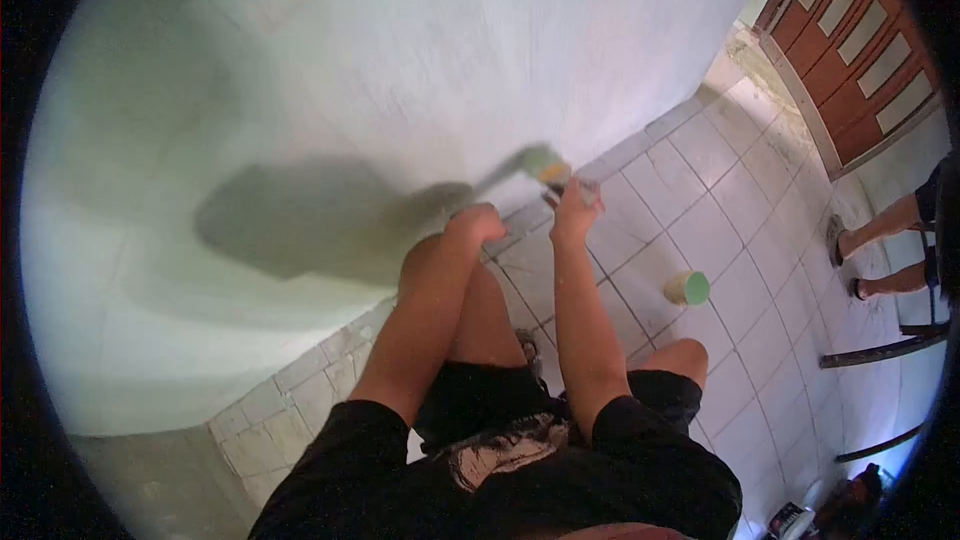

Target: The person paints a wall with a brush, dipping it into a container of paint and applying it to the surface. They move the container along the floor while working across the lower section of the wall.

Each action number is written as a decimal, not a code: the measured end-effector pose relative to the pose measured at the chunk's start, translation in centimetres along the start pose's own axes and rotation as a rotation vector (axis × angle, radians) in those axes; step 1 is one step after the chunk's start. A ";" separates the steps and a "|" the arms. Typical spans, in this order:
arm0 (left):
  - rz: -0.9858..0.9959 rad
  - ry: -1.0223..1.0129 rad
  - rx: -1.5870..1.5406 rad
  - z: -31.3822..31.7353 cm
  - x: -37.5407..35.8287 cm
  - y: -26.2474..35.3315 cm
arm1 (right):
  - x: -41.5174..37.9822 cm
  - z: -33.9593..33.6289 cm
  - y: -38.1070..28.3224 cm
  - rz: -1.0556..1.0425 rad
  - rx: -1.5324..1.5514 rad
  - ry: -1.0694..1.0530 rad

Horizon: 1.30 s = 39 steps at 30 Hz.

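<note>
Fingers curled, my left hand (pixel 478 223) is in front of the pale green wall (pixel 330 60), just above my bent knee; what it holds, if anything, is hidden. To its right, my right hand (pixel 577 212) is closed around a motion-blurred green and yellow object (pixel 545 166), which looks like a brush or small tool and lies close to the foot of the wall. A pale cup-like container with a green top (pixel 690 288) stands on the tiled floor, to the right of my right forearm.
White floor tiles (pixel 720 230) run along the wall base. A brown door with pale panels (pixel 860 40) is at the upper right. Another person's legs (pixel 885 225) in sandals show at the right edge, above dark curved furniture legs (pixel 880 352). Assorted items (pixel 790 520) lie at the lower right.
</note>
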<state>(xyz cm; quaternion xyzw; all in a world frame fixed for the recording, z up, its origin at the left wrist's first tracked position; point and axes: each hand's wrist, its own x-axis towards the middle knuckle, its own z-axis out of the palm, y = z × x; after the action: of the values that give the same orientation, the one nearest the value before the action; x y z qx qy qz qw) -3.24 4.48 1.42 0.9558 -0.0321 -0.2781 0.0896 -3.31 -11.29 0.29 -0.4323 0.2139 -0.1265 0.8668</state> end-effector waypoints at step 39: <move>-0.092 -0.250 -0.092 -3.8 -1.2 4.5 | -3.7 19.5 -30.7 -0.632 0.391 -0.441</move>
<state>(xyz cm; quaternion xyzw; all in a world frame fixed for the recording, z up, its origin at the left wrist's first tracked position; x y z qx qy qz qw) -2.28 0.77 6.02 0.9090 0.0136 -0.4001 0.1160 1.79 -14.49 36.38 -0.3207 -0.1473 -0.3285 0.8761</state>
